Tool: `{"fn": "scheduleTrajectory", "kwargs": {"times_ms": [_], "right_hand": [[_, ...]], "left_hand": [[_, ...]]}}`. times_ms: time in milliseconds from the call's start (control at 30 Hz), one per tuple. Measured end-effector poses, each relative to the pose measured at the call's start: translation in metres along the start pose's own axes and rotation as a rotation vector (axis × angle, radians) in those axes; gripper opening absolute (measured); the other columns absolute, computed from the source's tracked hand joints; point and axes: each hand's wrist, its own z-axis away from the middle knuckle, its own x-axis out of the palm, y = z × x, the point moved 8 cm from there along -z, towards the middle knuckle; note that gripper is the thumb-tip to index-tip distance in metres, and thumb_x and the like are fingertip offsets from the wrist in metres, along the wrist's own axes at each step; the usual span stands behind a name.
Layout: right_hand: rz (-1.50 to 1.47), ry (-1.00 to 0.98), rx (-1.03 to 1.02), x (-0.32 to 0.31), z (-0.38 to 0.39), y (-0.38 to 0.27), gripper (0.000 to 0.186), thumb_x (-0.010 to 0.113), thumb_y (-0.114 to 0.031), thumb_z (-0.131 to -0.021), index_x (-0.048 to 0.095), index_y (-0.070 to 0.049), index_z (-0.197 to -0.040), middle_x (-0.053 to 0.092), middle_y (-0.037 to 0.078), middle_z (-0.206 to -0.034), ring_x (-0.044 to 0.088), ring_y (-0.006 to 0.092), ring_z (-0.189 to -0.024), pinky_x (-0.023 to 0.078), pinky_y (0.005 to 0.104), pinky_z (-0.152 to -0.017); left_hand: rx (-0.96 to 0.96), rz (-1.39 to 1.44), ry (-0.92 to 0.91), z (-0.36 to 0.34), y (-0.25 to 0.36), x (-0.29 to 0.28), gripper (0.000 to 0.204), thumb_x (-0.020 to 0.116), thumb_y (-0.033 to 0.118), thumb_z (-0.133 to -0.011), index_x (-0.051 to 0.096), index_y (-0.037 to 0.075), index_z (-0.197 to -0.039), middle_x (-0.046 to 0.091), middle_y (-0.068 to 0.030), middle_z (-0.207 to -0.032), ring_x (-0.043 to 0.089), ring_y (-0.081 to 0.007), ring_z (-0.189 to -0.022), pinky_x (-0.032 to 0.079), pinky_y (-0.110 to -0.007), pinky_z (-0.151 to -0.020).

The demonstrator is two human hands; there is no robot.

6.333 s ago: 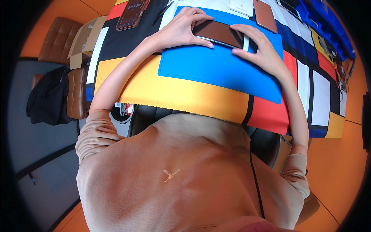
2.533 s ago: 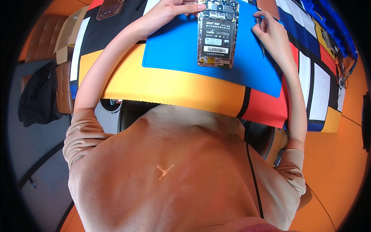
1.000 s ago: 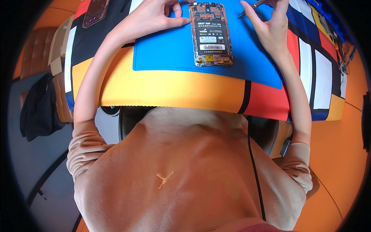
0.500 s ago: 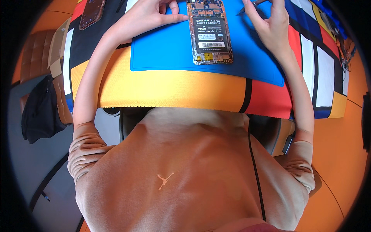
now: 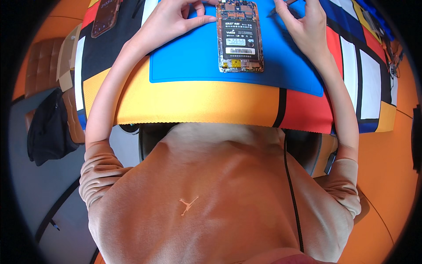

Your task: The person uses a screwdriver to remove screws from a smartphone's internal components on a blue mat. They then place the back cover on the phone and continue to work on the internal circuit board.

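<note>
An opened phone (image 5: 239,39) lies on the blue mat (image 5: 184,57), its black battery and circuit board exposed, its top end cut off by the upper edge of the view. At its left side, my left hand (image 5: 173,20) steadies it with the thumb and a finger against the frame, the other fingers curled. To the right of the phone, my right hand (image 5: 307,24) grips a dark, thin, pointed tool (image 5: 273,12). That tool's tip points left toward the phone, apart from it. The view's upper edge hides part of the right fingers and the tool's far end.
Under the mat is a colour-blocked tablecloth (image 5: 198,101) with a scalloped near edge. Another phone (image 5: 105,17) rests at the far left. Cables and small items (image 5: 393,61) sit at the right edge. A black cloth (image 5: 52,127) hangs at left; a dark cord (image 5: 292,189) runs down my front.
The whole view has shifted slightly. The opened phone sits a touch straighter on the mat, while both hands keep nearly the same pose.
</note>
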Motion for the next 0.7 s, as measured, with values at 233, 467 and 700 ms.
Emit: {"fn": "scheduleTrajectory", "kwargs": {"times_ms": [233, 467, 700], "right_hand": [[-0.017, 0.011, -0.044, -0.0013, -0.0027, -0.0048, 0.026, 0.066, 0.004, -0.083, 0.044, -0.003, -0.095, 0.059, 0.014, -0.101, 0.055, 0.0214, -0.084, 0.045, 0.0304, -0.079], [0.003, 0.062, 0.002, -0.0042, -0.0039, -0.0082, 0.022, 0.060, 0.007, -0.080, 0.045, -0.002, -0.093, 0.058, 0.014, -0.097, 0.057, 0.0217, -0.086, 0.046, 0.0299, -0.082], [-0.008, 0.022, -0.019, -0.0049, -0.0040, -0.0078, 0.022, 0.061, 0.007, -0.079, 0.046, -0.002, -0.092, 0.056, 0.012, -0.094, 0.054, 0.0196, -0.081, 0.045, 0.0281, -0.077]], "left_hand": [[0.093, -0.080, 0.042, 0.0000, 0.0025, 0.0011, 0.019, 0.077, 0.020, -0.092, 0.072, 0.004, -0.101, 0.060, -0.0004, -0.073, 0.049, -0.0089, -0.062, 0.042, -0.026, -0.057], [0.156, -0.116, 0.040, 0.0010, 0.0071, 0.0005, 0.019, 0.076, 0.022, -0.093, 0.072, 0.004, -0.095, 0.064, -0.0054, -0.073, 0.053, -0.0125, -0.062, 0.044, -0.028, -0.058], [0.148, -0.123, 0.041, 0.0006, 0.0093, 0.0007, 0.019, 0.075, 0.022, -0.094, 0.072, 0.004, -0.095, 0.065, -0.0063, -0.074, 0.055, -0.0133, -0.063, 0.046, -0.029, -0.059]]}}
